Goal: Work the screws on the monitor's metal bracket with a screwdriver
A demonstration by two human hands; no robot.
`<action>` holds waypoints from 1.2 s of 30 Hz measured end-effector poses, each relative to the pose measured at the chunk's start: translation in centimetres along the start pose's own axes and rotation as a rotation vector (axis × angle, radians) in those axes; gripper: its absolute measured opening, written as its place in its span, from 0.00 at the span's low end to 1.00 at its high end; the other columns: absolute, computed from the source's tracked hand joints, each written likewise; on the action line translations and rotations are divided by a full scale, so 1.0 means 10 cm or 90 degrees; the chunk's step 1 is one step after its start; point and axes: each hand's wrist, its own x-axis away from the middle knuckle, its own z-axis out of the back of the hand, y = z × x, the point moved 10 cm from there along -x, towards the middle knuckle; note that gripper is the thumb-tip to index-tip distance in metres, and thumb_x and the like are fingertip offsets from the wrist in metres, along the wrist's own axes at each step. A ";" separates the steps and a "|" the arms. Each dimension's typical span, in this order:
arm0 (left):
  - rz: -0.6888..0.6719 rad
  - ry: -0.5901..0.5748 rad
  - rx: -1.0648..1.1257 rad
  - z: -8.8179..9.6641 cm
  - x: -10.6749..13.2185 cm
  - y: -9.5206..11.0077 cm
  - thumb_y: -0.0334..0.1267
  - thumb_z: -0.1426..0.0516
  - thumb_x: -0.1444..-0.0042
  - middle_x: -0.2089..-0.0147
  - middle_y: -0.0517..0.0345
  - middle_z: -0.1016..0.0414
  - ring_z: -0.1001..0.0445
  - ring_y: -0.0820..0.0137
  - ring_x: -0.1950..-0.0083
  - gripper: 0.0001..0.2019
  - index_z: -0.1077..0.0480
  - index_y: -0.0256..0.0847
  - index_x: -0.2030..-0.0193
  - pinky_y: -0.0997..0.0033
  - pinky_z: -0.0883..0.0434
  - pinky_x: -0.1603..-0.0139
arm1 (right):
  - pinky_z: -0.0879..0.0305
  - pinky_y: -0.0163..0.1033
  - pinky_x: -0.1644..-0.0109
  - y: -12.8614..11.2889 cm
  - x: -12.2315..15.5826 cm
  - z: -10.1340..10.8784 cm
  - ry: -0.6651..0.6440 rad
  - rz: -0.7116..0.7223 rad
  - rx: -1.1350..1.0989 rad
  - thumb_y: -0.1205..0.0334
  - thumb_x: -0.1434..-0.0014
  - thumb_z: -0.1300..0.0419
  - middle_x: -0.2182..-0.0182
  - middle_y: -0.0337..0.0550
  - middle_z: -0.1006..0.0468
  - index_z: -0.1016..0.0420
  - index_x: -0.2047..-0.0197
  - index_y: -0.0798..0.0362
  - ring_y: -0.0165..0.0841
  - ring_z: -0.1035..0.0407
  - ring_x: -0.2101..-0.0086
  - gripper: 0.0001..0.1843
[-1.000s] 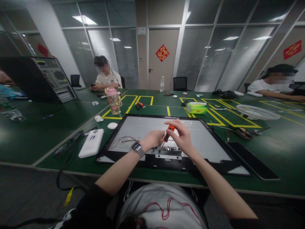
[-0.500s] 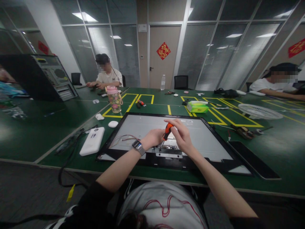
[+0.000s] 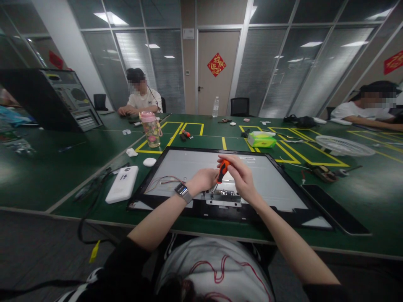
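An orange-and-black screwdriver (image 3: 223, 169) stands tilted, its shaft pointing down to a metal bracket (image 3: 224, 201) near the front of a large flat display panel (image 3: 267, 180). My right hand (image 3: 242, 175) is closed at the handle from the right, its fingers reaching over the top. My left hand (image 3: 204, 180), below a wrist watch (image 3: 182, 191), is curled against the handle from the left, fingertips mostly hidden. The panel lies flat, with a grey-white back and black frame. Thin wires (image 3: 168, 180) lie on it, left of my left hand.
Left of the panel are a white power bank (image 3: 122, 184), a white round case (image 3: 149, 162) and a pink-lidded bottle (image 3: 151, 130). A black slab (image 3: 335, 209) lies to the right. Behind stand a green tissue pack (image 3: 262, 139) and a fan grille (image 3: 344, 145). Other people sit across the table.
My right hand and the screwdriver handle have shifted very slightly, while the tip stays by the bracket. My left hand barely moves. A person at back left has drawn their hands closer together.
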 end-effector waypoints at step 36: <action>0.000 0.029 -0.033 -0.04 -0.05 -0.05 0.34 0.51 0.35 0.63 0.49 0.22 0.24 0.62 0.61 0.10 0.28 0.36 0.57 0.68 0.30 0.59 | 0.30 0.45 0.55 0.12 -0.03 0.03 0.025 -0.082 -0.104 0.56 0.36 0.40 0.63 0.44 0.23 0.21 0.56 0.48 0.36 0.28 0.61 0.09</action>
